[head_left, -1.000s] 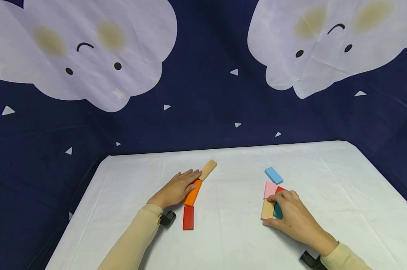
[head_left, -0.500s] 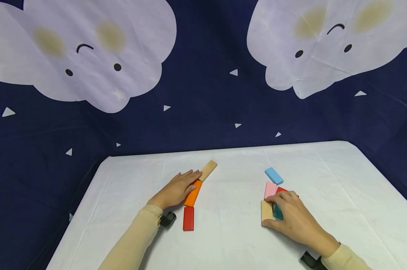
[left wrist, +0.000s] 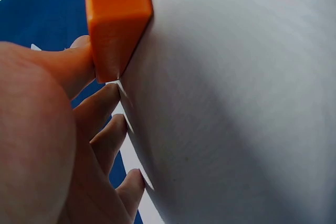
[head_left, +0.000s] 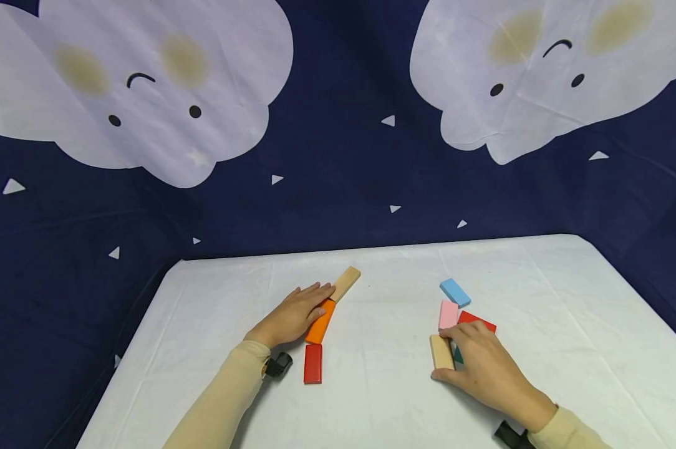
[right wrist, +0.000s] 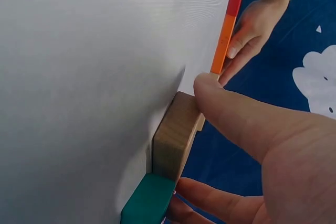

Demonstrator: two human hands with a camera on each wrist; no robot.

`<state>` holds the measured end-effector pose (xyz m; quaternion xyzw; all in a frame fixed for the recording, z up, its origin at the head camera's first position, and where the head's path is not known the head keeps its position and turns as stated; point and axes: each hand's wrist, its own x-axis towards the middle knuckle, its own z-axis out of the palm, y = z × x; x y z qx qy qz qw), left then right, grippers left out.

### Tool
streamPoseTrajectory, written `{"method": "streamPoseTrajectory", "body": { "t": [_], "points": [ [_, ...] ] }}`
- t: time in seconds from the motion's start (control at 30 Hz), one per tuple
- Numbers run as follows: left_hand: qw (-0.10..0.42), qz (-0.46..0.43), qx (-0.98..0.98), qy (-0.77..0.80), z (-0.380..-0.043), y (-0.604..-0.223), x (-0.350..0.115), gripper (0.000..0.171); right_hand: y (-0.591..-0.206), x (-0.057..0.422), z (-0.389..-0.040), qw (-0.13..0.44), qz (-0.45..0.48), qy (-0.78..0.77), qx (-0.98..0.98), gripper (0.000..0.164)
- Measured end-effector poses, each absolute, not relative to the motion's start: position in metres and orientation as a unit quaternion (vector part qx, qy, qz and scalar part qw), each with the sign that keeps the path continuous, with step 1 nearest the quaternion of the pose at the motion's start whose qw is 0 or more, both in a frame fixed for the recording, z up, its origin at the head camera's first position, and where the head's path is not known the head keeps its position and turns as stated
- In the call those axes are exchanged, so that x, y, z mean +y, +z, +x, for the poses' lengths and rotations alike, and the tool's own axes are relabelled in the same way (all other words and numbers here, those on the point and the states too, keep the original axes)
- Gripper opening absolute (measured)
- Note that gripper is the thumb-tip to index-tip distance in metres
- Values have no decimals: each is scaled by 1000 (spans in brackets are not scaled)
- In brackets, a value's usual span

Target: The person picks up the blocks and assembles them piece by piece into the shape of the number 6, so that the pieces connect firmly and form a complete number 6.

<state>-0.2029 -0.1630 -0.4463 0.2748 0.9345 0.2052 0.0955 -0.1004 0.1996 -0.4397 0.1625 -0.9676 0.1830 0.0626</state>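
Right hand (head_left: 486,368) pinches the wooden block (head_left: 441,353) end to end, beside the green block (right wrist: 148,200), well inside the tabletop's (head_left: 383,374) far edge | left hand (head_left: 290,318) outstretched, thumb at orange block (head_left: 320,327) | looks like block-shifting; next likely wants a steady pinch, green undisturbed

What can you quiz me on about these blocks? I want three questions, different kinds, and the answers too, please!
1. True or false: the blue block lies closer to the left hand than to the pink block.

2. Which one does the right hand hold?
A) the blue block
B) a plain wooden block
C) the pink block

3. How many blocks make the line beside the left hand?

Key:
1. False; it lies right near the pink block.
2. B.
3. Three: a red block, an orange block and a second wooden block.
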Motion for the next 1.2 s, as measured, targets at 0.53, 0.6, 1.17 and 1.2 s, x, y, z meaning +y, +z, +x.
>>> {"method": "streamPoseTrajectory", "body": {
  "t": [0.53, 0.6, 1.17, 1.2],
  "points": [
    [95, 276, 934, 207, -203, -448, -164, 52, -439, 197, -99, 68, 160, 206, -963, 65],
    [94, 277, 934, 208, -203, -448, -164, 52, -438, 196, -99, 71, 162, 208, -962, 64],
    [92, 275, 934, 207, -203, -449, -163, 52, -431, 172, -98, 66, 198, 238, -949, 64],
    [91, 276, 934, 207, -203, -449, -163, 52, -431, 170, -98, 66, 201, 240, -947, 64]
  ]
}}
